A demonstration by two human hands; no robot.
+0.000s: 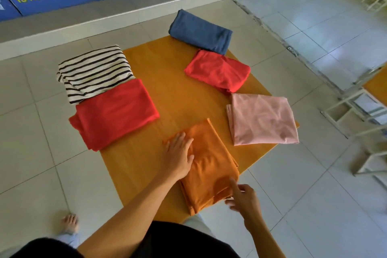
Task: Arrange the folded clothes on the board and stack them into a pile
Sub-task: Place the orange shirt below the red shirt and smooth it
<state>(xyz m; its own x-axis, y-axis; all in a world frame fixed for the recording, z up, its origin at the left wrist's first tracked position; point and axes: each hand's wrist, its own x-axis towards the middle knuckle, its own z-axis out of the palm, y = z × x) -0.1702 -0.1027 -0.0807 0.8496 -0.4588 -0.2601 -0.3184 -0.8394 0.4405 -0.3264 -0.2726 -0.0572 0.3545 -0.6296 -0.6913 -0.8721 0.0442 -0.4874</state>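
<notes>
Both hands work the nearest garment. Left hand lies flat, fingers spread, pressing the far left part of the orange cloth; this grip is apart and clamps nothing. Right hand sits at the cloth's near right corner, forefinger out along the fold and other fingers curled at the edge; whether it pinches the fabric I cannot tell.

By my reading, the task is early: six folded pieces lie singly around the board, and no pile exists yet. The orange cloth looks like the first being squared up, near the board's near edge, its near end hanging slightly past it.

Farther out, the big red cloth overhangs the left edge, a smooth, thick fold. The pink cloth sits at the right corner, creased and a bit uneven. Beyond, the striped cloth lies off the far left edge, partly on the floor tiles, touching the big red one. A smaller red cloth lies by the far right edge, lumpy. The blue cloth rests at the far corner, loosely rolled, touching it.
</notes>
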